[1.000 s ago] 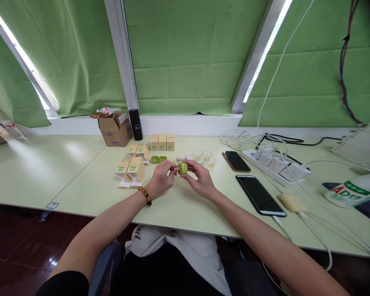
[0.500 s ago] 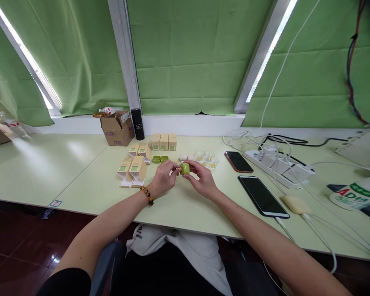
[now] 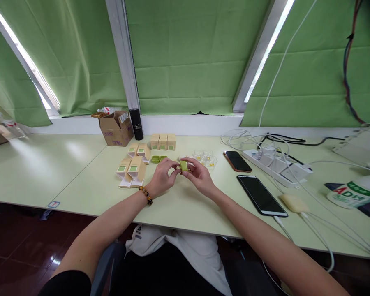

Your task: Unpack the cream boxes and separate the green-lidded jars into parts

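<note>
Both my hands meet over the middle of the pale green table [image 3: 80,181] and pinch a small green case [image 3: 183,165]. My left hand [image 3: 162,177], with a bead bracelet on the wrist, grips its left side. My right hand [image 3: 199,176] holds its right side with thumb and fingertips. Just behind the hands lies an open green case [image 3: 158,158]. Small tan boxes lie open to the left [image 3: 132,169], and three closed ones [image 3: 163,142] stand in a row further back. Clear little trays with yellow bits [image 3: 205,158] sit behind my right hand.
A cardboard box [image 3: 116,129] and a black cylinder [image 3: 136,118] stand by the window sill. Two phones [image 3: 237,160] [image 3: 260,194] lie at the right, one plugged in. A white power strip [image 3: 277,163] with tangled white cables, and a labelled packet [image 3: 351,193] lie far right.
The green case has turned in my fingers and shows a narrower side. Both hands stay in the same spot over the table.
</note>
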{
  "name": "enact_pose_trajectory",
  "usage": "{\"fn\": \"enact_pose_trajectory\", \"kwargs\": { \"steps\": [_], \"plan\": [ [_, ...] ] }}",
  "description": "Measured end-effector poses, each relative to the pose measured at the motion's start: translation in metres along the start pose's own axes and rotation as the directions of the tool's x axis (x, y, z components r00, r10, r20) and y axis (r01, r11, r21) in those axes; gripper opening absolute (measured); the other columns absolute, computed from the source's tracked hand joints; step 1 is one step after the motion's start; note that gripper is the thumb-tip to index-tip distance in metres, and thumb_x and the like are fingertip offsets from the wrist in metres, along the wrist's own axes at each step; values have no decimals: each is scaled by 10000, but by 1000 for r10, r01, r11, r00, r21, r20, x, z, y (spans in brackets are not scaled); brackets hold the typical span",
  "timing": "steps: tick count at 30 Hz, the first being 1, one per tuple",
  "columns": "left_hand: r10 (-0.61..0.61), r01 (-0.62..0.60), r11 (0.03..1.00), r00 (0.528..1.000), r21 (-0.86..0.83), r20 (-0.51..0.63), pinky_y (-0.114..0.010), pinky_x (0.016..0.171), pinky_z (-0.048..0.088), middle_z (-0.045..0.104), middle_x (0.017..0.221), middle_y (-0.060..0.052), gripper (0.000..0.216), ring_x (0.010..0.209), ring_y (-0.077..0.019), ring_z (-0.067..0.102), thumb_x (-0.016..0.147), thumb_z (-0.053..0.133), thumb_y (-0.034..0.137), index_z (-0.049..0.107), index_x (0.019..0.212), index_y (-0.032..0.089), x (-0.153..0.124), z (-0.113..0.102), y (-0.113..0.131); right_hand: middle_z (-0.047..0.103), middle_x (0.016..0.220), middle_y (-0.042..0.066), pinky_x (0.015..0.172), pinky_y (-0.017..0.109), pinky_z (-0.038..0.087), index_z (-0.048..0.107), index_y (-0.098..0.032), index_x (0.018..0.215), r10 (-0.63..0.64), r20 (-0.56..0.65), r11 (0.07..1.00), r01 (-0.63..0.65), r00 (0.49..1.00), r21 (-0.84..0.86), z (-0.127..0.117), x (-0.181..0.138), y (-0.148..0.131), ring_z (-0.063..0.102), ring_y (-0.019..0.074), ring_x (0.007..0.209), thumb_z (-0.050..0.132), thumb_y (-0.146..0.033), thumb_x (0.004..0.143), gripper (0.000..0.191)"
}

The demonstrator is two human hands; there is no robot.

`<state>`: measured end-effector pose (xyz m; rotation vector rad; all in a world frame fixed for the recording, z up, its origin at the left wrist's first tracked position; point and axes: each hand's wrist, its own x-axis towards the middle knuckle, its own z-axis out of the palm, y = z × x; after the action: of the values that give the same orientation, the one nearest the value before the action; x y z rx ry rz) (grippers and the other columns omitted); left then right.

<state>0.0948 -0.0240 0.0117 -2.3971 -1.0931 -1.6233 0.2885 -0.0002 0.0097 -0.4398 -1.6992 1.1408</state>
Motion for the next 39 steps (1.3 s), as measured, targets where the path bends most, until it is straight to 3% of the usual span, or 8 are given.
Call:
{"fn": "enact_pose_trajectory", "kwargs": {
  "steps": [5, 12, 18, 24, 28, 31, 39],
  "plan": [
    [-30, 30, 1000, 997, -1, 68, -426, 848, 544, 701, 1010, -84, 208, 1006, -256, 599, 930, 716, 245, 644, 1121, 206, 1, -5, 5, 576, 1325, 91, 982, 449, 621, 670, -341, 1337, -46, -60, 996, 41, 997, -75, -3, 2, -2, 689, 236, 1104, 738, -481, 939, 428],
    [-11, 9, 1000, 997, 28, 76, -548, 1056, 498, 657, 1306, -127, 508, 1249, -320, 509, 935, 720, 284, 530, 1403, 234, 3, -5, 2, 676, 1326, 100, 1051, 502, 585, 545, -325, 1454, -214, -93, 902, 160, 972, -402, -6, 0, 1, 670, 269, 1194, 738, -348, 936, 554],
    [63, -65, 997, 995, 29, 80, -572, 1091, 483, 662, 1299, -129, 517, 1255, -317, 520, 955, 693, 250, 533, 1447, 238, 2, -2, -4, 697, 1320, 115, 1007, 511, 627, 536, -297, 1440, -312, -28, 810, 251, 950, -530, -7, -2, 6, 703, 291, 1184, 711, -308, 954, 516],
    [48, -52, 997, 995, 56, 82, -556, 1078, 496, 669, 1261, -122, 502, 1232, -306, 526, 940, 730, 250, 590, 1422, 249, 2, -1, -8, 674, 1355, 133, 987, 505, 643, 527, -280, 1437, -384, 48, 735, 337, 922, -589, -10, -4, -1, 686, 295, 1217, 641, -238, 977, 476],
    [54, -59, 995, 997, 81, 60, -542, 1072, 497, 688, 1213, -114, 450, 1211, -294, 530, 924, 770, 290, 636, 1351, 239, 1, 0, -9, 657, 1364, 146, 1005, 517, 627, 589, -270, 1357, -427, 60, 715, 378, 902, -588, -9, -4, -10, 633, 315, 1300, 644, -227, 966, 397],
    [66, -71, 992, 997, 109, 50, -554, 1075, 493, 693, 1194, -115, 427, 1196, -296, 547, 922, 774, 291, 641, 1322, 222, 2, 0, -7, 657, 1333, 143, 1045, 534, 595, 648, -264, 1280, -480, 82, 661, 421, 874, -621, -8, -4, -10, 650, 302, 1255, 612, -201, 979, 310],
    [188, -202, 968, 976, 147, 107, -546, 1041, 523, 712, 1196, -124, 444, 1190, -309, 574, 931, 758, 296, 614, 1341, 204, 2, -2, -1, 683, 1120, 109, 906, 521, 600, 777, -282, 1026, -531, 42, 491, 348, 846, -799, -6, -3, -5, 592, 316, 1127, 651, -159, 919, 207]
  ]
}}
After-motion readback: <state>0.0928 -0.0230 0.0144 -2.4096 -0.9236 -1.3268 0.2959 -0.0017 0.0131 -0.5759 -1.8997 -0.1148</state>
